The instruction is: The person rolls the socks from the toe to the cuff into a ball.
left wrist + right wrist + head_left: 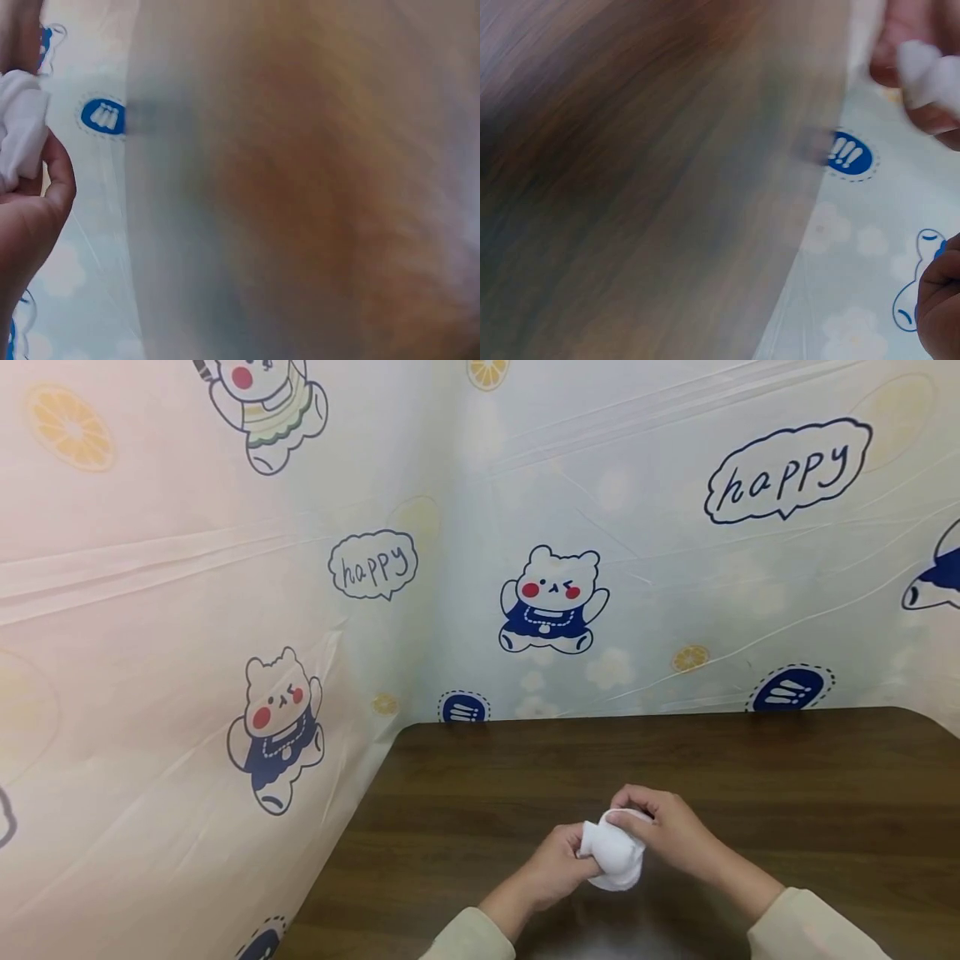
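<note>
both hands, left hand (553, 865) and right hand (670, 831), are curling their fingers (634, 799) tightly around a small white bunched cloth (615, 855) above the dark wooden surface (787, 793); the wrist views are blurring.

We take this for a small staged corner inside a room, most likely in a home, though we cannot see beyond the covering to be sure. A dark wooden table (750, 793) is pushed into a corner, its far edge and left edge meeting a printed plastic sheet (637, 527) that hangs as a backdrop on both sides. The sheet carries cartoon bears (551, 600), speech bubbles reading "happy" (786, 471), orange slices (71, 428) and pale flowers, and it shows creases and fold lines. Both wrist views show the same wood grain and the same printed sheet beside it.
</note>
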A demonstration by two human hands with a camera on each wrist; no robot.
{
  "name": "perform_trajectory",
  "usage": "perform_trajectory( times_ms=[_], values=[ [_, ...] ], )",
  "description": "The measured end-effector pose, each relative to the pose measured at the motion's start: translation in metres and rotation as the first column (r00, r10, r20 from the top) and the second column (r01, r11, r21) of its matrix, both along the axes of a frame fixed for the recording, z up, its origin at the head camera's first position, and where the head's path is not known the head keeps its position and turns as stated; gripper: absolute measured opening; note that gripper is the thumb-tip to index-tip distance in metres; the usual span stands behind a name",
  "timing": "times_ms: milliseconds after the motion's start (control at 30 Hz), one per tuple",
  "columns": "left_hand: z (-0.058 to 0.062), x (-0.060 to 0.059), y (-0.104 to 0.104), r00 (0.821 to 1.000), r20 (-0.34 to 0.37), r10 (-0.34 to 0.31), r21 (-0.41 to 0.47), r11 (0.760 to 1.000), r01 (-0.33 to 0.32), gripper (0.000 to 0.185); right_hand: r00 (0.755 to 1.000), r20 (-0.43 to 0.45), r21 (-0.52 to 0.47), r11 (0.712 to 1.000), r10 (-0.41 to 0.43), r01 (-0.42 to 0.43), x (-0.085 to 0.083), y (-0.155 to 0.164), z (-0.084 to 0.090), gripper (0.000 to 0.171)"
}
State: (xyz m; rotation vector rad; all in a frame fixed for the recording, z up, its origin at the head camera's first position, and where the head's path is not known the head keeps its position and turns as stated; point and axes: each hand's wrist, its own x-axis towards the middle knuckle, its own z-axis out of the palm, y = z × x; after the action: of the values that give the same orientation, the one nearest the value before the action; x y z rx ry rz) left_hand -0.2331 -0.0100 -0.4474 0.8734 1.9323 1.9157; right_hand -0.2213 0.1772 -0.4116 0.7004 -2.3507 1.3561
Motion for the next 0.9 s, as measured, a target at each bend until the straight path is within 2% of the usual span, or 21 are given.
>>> perform_trajectory(
  times_ms=[133, 300, 500, 700, 900],
  values=[
    [0.006, 0.001, 0.003, 0.999, 0.024, -0.048, -0.020, 0.999, 0.049, 0.025, 0.999, -0.016, 0.010, 0.999, -0.047, 0.047, 0.002, 0.001, -0.003, 0.009],
    [0.009, 0.001, 0.002, 0.997, 0.053, -0.049, -0.043, 0.998, 0.051, 0.024, 0.996, 0.005, 0.016, 0.996, -0.084, 0.084, 0.003, -0.001, -0.005, 0.009],
    [0.008, 0.000, 0.000, 0.996, 0.076, -0.036, -0.023, 0.999, 0.038, 0.028, 0.986, -0.020, 0.004, 0.986, -0.165, 0.166, 0.007, -0.010, -0.007, 0.015],
    [0.006, -0.001, 0.001, 0.996, 0.093, 0.000, 0.041, 0.999, -0.004, 0.035, 0.972, -0.012, 0.005, 0.972, -0.234, 0.234, 0.007, -0.013, -0.008, 0.016],
    [0.005, -0.002, 0.002, 0.981, 0.195, 0.020, 0.149, 0.988, -0.049, 0.039, 0.965, 0.056, -0.010, 0.966, -0.256, 0.257, 0.008, -0.014, -0.007, 0.019]
  ],
)
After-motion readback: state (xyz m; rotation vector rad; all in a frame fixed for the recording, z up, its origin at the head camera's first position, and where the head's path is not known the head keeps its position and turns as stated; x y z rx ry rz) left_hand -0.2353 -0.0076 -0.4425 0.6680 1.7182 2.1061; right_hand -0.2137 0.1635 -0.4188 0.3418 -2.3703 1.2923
